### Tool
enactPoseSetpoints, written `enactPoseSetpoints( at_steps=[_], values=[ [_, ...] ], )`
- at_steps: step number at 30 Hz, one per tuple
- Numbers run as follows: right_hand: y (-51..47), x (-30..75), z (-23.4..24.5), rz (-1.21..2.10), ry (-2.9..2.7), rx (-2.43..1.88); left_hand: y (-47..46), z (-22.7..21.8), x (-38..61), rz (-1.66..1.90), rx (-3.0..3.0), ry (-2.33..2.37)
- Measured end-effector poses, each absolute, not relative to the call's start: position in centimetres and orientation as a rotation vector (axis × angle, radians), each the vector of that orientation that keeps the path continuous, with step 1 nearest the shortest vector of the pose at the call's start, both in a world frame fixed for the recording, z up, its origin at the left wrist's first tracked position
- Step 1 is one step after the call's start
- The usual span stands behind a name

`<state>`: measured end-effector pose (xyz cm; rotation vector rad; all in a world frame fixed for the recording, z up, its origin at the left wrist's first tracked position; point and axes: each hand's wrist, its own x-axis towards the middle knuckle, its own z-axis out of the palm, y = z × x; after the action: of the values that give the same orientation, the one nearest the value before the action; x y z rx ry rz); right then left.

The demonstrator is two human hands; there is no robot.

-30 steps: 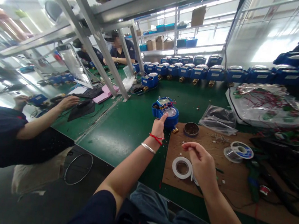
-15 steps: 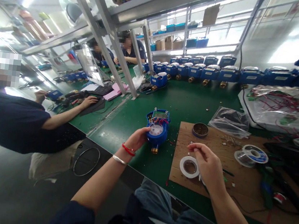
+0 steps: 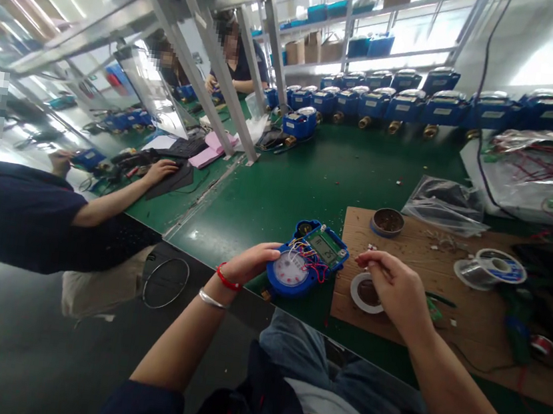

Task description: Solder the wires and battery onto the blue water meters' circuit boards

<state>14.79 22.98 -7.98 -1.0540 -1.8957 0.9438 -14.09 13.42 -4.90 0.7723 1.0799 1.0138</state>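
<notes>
My left hand [image 3: 252, 264] grips the left side of a blue water meter [image 3: 274, 286], which is tilted at the front of the green table. The meter's cover is off its upper part: a small display [image 3: 323, 246] on a circuit board shows, with thin coloured wires running down over the round white dial [image 3: 290, 268]. Its brass fitting [image 3: 266, 294] points toward the table's front edge. My right hand [image 3: 395, 289] hovers right of the meter, thumb and fingers pinched; what they hold, if anything, is too small to make out. Beneath it a white tape roll [image 3: 355, 290] lies partly hidden.
On the cardboard sheet [image 3: 355, 220] are a round tin [image 3: 387, 223], a solder wire spool [image 3: 490, 269] and scraps. A clear plastic bag [image 3: 445, 204] lies behind it. More blue meters [image 3: 410, 104] line the table's back. A co-worker [image 3: 13, 215] sits at the left.
My left hand has turned the meter, so its display end now points to the upper right and its brass fitting to the lower left. My right hand stays pinched. The camera view has tilted down slightly.
</notes>
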Motion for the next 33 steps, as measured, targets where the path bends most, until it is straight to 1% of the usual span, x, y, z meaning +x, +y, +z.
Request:
enactPoseSetpoints(
  at_steps=[7, 13, 21, 33],
  values=[
    [22.5, 14.9, -7.7, 0.850, -1.991, -1.019, 13.3, -5.2, -13.9, 1.033, 0.774, 1.070],
    [22.3, 14.7, -6.9, 0.755, -1.973, -0.978, 13.6, -4.9, -14.0, 0.974, 0.805, 1.045],
    [21.7, 14.4, -6.2, 0.729, -2.132, -0.657, 14.3, -4.8, -14.1, 0.935, 0.828, 1.041],
    [21.6, 14.6, -6.6, 0.701, -2.156, -0.646, 14.5, -5.6, -14.6, 0.900, 0.910, 0.979]
  ],
)
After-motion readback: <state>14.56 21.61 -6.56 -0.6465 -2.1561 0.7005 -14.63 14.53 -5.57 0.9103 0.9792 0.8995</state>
